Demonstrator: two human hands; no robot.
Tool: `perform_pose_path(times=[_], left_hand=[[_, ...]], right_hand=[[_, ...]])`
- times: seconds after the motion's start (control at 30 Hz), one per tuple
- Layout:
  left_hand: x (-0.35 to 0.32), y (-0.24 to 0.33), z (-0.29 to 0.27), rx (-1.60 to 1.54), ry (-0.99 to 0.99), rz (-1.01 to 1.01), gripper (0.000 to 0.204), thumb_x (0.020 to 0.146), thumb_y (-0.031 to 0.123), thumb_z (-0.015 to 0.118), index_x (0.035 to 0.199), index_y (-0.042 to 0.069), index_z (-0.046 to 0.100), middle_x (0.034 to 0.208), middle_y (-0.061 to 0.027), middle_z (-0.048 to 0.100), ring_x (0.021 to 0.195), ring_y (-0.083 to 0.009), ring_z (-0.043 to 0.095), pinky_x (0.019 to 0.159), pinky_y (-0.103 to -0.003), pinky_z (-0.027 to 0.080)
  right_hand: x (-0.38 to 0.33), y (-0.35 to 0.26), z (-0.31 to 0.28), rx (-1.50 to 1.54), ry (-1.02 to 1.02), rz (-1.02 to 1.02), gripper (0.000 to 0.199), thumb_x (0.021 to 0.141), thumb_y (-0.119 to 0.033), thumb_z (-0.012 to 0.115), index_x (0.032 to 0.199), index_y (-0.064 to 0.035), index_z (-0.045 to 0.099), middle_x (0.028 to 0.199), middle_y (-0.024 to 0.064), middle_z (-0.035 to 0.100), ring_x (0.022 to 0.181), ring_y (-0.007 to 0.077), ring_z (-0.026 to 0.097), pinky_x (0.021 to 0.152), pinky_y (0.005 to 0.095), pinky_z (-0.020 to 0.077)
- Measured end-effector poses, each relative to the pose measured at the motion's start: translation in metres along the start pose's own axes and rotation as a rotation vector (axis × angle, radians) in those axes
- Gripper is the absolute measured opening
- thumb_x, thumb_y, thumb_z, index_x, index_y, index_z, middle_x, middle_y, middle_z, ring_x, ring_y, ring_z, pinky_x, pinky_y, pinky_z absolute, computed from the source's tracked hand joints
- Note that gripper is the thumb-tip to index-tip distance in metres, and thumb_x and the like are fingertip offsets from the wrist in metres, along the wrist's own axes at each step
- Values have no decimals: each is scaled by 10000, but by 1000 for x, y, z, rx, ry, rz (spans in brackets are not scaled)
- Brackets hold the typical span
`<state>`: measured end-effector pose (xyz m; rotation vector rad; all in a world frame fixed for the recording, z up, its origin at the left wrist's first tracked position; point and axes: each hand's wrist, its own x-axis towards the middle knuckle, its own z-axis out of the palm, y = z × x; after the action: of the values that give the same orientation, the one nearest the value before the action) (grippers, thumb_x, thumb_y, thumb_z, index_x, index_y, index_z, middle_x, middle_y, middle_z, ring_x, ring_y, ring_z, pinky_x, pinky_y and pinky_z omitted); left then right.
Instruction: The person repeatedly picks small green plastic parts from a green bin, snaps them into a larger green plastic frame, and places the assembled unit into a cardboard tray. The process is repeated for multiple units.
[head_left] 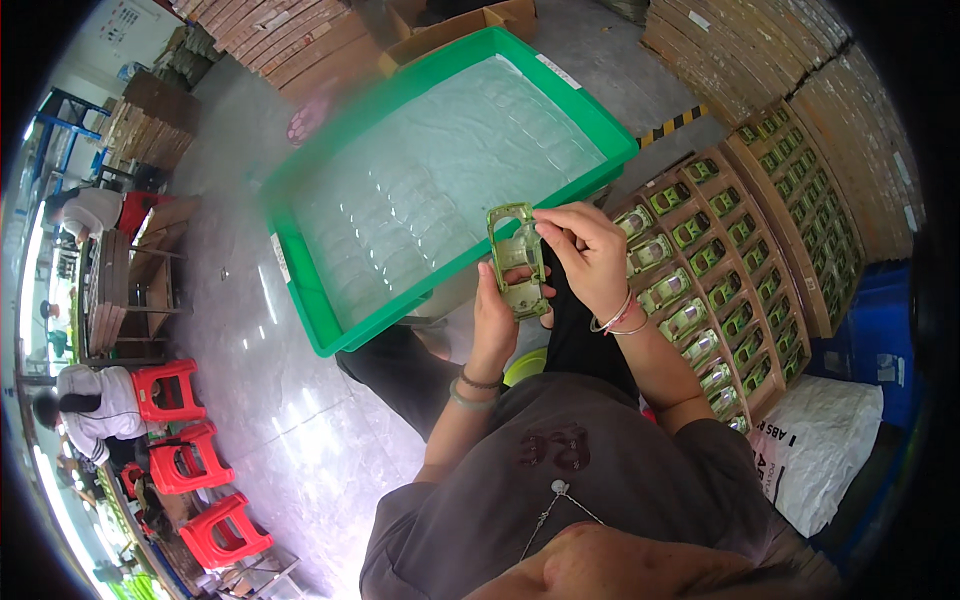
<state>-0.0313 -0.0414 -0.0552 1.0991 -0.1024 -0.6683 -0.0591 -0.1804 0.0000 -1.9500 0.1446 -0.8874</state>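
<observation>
A green toy car body [518, 258] with a clear insert is held up in front of me. My left hand [497, 318] grips its lower end from below. My right hand [590, 255] pinches its upper right edge with the fingertips. Just beyond the hands lies a large green tray [300, 255] filled with several clear plastic window pieces [440, 190]. To the right stand brown cardboard trays [745, 260] holding rows of green toy car bodies.
Stacks of flat cardboard [290, 40] stand at the back and right. Red plastic stools [190, 460] line the left, where a person in white [95, 405] crouches. A white sack [825, 440] and blue bin [885, 330] sit at lower right. The floor is grey concrete.
</observation>
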Motion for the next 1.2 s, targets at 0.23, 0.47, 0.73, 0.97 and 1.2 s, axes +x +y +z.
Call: perform_pose_path(times=[0.23,0.47,0.73,0.97,1.2], left_hand=[[0,0,-2,0,-38,26,647,1004,545,166,1220,10,457,998,-178,623,793,-249,666,579,-342,564],[0,2,-3,23,-50,22,652,999,556,169,1210,10,456,981,-187,618,774,-250,665,545,-340,560],[1,-1,-7,74,-57,6,630,1010,527,162,1168,-2,466,920,-175,637,670,-240,659,541,-319,547],[5,0,3,266,20,129,398,1033,302,364,1191,-15,545,1028,-84,618,908,-131,577,792,-270,469],[20,-30,-8,417,97,237,250,1013,149,428,1089,-44,568,897,-67,625,818,-117,560,731,-291,462]], right_hand=[[4,12,4,-208,-86,-248,104,791,-96,686,890,-72,710,783,45,668,925,257,580,815,380,438],[14,28,1,-125,-289,-126,136,790,-113,684,924,-92,690,835,43,669,1047,254,544,885,404,420],[7,21,11,-378,-164,-337,191,761,-77,682,950,-67,655,1200,162,526,1065,318,525,903,417,431],[-13,23,13,-375,-365,-85,351,758,-37,642,1106,-35,605,1262,162,502,978,307,612,814,375,512],[-34,32,15,-452,-266,-240,380,760,-8,604,1140,-12,599,1303,155,481,950,282,622,808,354,522]])
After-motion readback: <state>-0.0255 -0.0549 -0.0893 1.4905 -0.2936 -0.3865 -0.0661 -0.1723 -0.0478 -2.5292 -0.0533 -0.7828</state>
